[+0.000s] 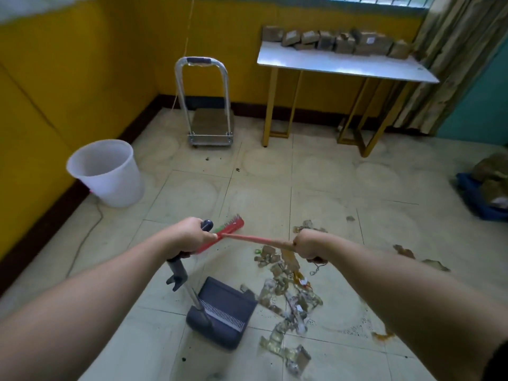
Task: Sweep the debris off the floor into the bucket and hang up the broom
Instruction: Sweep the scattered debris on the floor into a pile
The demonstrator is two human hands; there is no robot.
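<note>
My left hand (189, 236) grips the top of the grey dustpan's upright handle (178, 273). The dark grey dustpan (224, 312) rests on the tiled floor below, mouth facing right. My right hand (309, 247) grips the red broom's stick (253, 239), which runs left to the red broom head (229, 229), raised off the floor just beyond my left hand. Debris (286, 295) of crumpled paper, plastic and brown scraps lies scattered right of the dustpan. The white bucket (105, 173) stands upright by the yellow left wall, apart from both hands.
A folding hand trolley (206, 105) stands against the back wall. A white table (343, 64) with yellow legs carries several brown parcels. A blue bag (483, 193) with brown stuff lies at the right edge. More scraps (420, 257) lie farther right. A thin cable (85, 237) crosses the left floor.
</note>
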